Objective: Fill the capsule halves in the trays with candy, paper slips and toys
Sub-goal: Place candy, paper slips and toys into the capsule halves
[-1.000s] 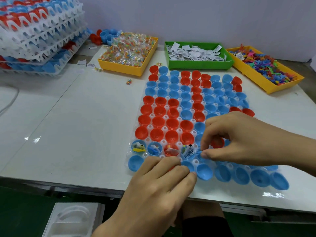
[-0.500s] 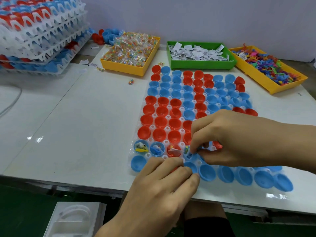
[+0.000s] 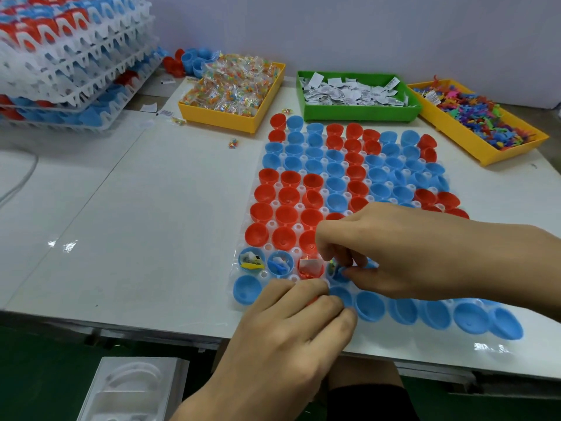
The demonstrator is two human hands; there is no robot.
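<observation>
Over tray [image 3: 264, 273]: right hand [image 3: 391, 253] pinching, seemingly into blue capsule half [image 3: 337, 273].

Right hand [image 3: 391, 253] now farther left, fingertips over fourth filled capsule half [image 3: 335, 270].

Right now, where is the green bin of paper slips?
In the head view, the green bin sits at the table's far edge, between the two yellow bins: candy on its left, toys on its right.

Glossy plastic capsule halves [image 3: 286, 214]; glossy white table [image 3: 151, 208].
</observation>
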